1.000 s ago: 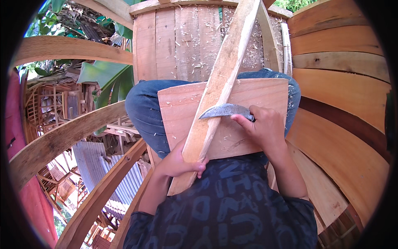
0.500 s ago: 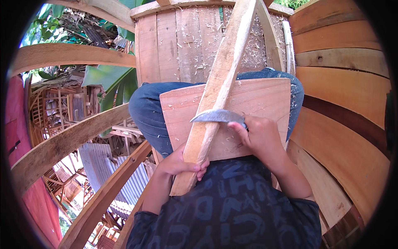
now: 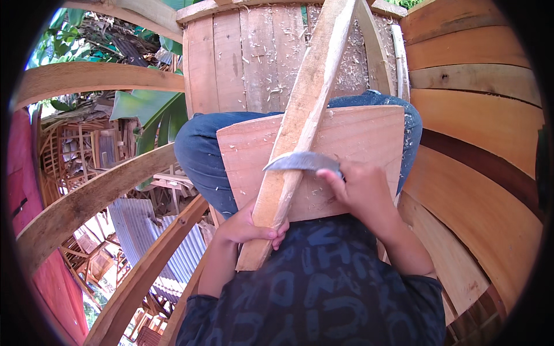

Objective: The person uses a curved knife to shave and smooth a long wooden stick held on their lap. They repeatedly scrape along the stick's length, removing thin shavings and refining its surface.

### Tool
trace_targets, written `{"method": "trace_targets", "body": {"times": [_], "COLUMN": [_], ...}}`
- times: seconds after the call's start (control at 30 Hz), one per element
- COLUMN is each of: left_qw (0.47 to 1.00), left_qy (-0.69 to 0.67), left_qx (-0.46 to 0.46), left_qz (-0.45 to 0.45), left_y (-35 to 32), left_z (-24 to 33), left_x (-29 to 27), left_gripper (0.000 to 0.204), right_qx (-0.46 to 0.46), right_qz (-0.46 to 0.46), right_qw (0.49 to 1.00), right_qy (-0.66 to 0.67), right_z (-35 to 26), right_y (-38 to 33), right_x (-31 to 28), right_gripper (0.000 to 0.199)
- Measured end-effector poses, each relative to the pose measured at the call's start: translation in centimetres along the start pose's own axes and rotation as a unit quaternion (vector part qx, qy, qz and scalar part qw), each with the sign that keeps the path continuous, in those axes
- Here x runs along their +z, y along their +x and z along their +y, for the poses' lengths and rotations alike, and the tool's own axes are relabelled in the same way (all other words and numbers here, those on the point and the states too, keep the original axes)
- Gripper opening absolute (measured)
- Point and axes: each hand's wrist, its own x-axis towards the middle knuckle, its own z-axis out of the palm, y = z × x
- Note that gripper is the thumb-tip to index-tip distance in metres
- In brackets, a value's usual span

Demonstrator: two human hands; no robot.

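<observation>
Shaving is the step in hand: the right hand (image 3: 360, 187) is clamped on a curved knife (image 3: 300, 161) whose blade lies across a long wooden slat (image 3: 300, 121). The left hand (image 3: 251, 228) grips the slat's lower end, propped on a flat board (image 3: 358, 144) over the knees. Continuing calls for a steady slat and a controlled blade. Curved planks (image 3: 473, 190) crowd the right; shavings litter the plank wall (image 3: 242, 57).
</observation>
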Motion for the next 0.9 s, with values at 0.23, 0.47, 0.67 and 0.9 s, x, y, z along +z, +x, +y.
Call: {"method": "trace_targets", "body": {"times": [0.23, 0.47, 0.67, 0.9], "left_qw": [1.000, 1.000, 0.999, 1.000], "left_qy": [0.001, -0.011, 0.039, 0.027], "left_qx": [-0.010, -0.002, -0.010, -0.004], "left_qz": [-0.017, 0.005, 0.019, -0.012], "left_y": [0.3, 0.6, 0.4, 0.9], "left_z": [0.4, 0.5, 0.5, 0.7], "left_x": [-0.4, 0.4, 0.6, 0.1], "left_gripper": [0.062, 0.063, 0.067, 0.061], "right_qx": [-0.049, 0.024, -0.075, -0.026], "right_qz": [-0.050, 0.005, -0.043, -0.029], "right_qw": [0.997, 0.999, 0.996, 0.998], "right_qy": [-0.031, -0.034, -0.031, -0.040], "right_z": [-0.9, 1.2, -0.5, 0.2], "right_y": [-0.7, 0.9, -1.2, -0.6], "right_x": [0.5, -0.3, 0.6, 0.7], "right_gripper": [0.054, 0.054, 0.054, 0.054]}}
